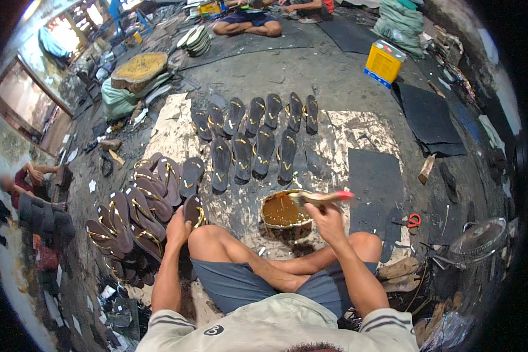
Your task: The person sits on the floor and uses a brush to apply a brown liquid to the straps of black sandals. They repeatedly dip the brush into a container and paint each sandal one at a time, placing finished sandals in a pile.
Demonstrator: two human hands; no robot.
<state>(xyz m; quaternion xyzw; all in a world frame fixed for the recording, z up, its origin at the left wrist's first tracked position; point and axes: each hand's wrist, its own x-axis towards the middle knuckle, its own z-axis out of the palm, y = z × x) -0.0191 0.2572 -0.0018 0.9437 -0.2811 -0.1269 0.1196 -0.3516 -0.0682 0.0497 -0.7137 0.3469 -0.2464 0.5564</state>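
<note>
My left hand (178,229) grips a dark flip-flop (195,210) with gold straps, beside my bent left knee. In my right hand (327,222) is a brush (330,197) with a red-tipped handle, its other end at the right rim of a round container (265,218) of brown, glue-like liquid. To the left, a pile of dark gold-strapped flip-flops (139,208) lies close to my left hand. A single dark sole (191,176) rests just beyond it. Ahead, two rows of dark soles (241,155), several with gold straps, are laid out on the floor.
A dark sheet (374,188) and red-handled scissors (414,220) lie to my right, near a fan (481,239). Farther off are a yellow box (383,63), a stack of black sheets (428,120) and a wooden block (138,69) on a sack. Other people sit at the back and left.
</note>
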